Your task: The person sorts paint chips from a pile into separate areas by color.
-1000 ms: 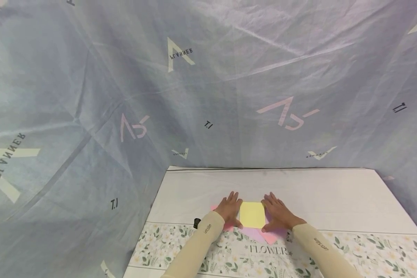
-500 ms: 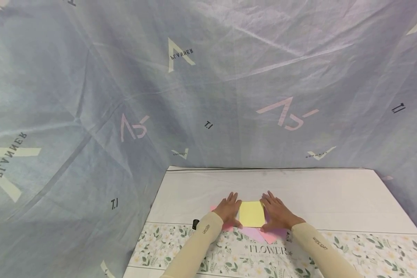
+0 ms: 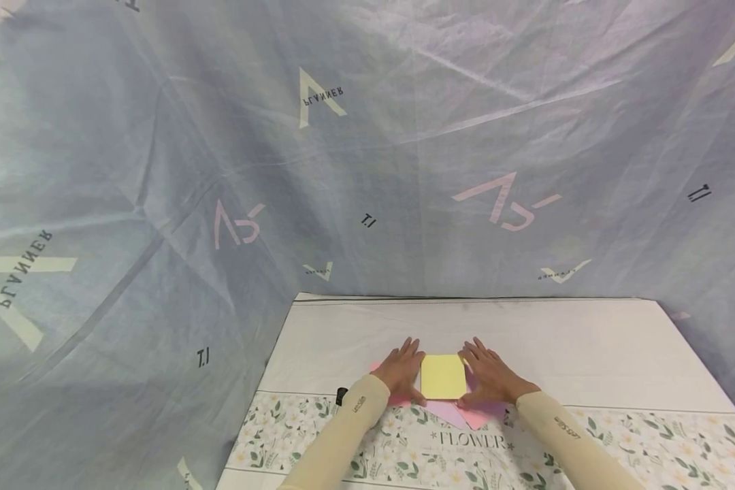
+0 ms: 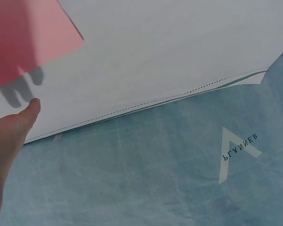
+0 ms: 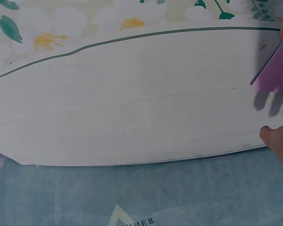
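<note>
A yellow square of paper lies between my two hands in the head view. My left hand is at its left side, thumb by the near corner and fingers pointing forward. Mirroring it, my right hand is spread along the right side. Beneath the yellow square, a lilac sheet and a pink sheet fan out towards me. Another pink sheet shows near my left hand in the left wrist view, with finger shadows beside it. A purple sheet appears by my right hand in the right wrist view.
A small black object stands left of my left forearm. The table cover is white with a floral band and the word FLOWER. Grey-blue printed cloth hangs behind the table and along its sides.
The yellow square and both hands have shifted very slightly left in the head view. The hands keep the same spread on either side of it.
</note>
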Available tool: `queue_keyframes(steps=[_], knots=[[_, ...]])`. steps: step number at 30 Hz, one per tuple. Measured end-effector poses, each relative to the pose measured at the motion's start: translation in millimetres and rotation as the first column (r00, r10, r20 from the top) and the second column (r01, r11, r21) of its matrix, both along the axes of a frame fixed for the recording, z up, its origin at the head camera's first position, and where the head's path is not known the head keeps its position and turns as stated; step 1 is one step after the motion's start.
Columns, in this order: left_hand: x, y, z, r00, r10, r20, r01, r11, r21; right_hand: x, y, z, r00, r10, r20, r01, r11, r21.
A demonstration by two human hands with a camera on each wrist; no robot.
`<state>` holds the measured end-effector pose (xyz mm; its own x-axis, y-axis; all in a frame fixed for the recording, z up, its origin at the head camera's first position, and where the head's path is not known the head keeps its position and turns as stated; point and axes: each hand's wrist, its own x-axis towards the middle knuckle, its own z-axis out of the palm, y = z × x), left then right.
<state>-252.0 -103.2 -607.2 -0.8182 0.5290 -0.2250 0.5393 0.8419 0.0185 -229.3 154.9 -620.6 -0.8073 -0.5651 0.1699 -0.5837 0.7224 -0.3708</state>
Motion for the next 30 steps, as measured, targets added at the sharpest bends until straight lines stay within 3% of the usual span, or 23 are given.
queue_keyframes(steps=[3,8,16,23,30], knots=[[-2.3,0.7,0.2,1.000,-0.014,-0.017,0.014,1.000,-0.020,-0.3,1.5,3.3,0.999,-0.009,0.038,0.008,1.000,0.013],[-2.1,7.3,2.2,0.999,-0.017,-0.028,0.017,1.000,-0.014,-1.1,9.2,6.1,0.999,-0.025,0.033,0.024,0.999,0.039],[1.3,22.5,6.2,0.995,-0.029,-0.099,0.025,0.999,-0.034,-0.4,26.7,15.9,0.997,-0.055,0.063,0.051,0.997,0.053],[-0.2,37.8,9.2,0.994,-0.043,-0.098,0.039,0.998,-0.041,2.1,39.9,17.8,0.997,-0.066,0.034,0.064,0.997,0.051],[0.4,51.2,8.4,0.995,-0.051,-0.087,0.048,0.998,-0.039,6.9,52.1,20.9,0.994,-0.085,0.063,0.082,0.995,0.053]])
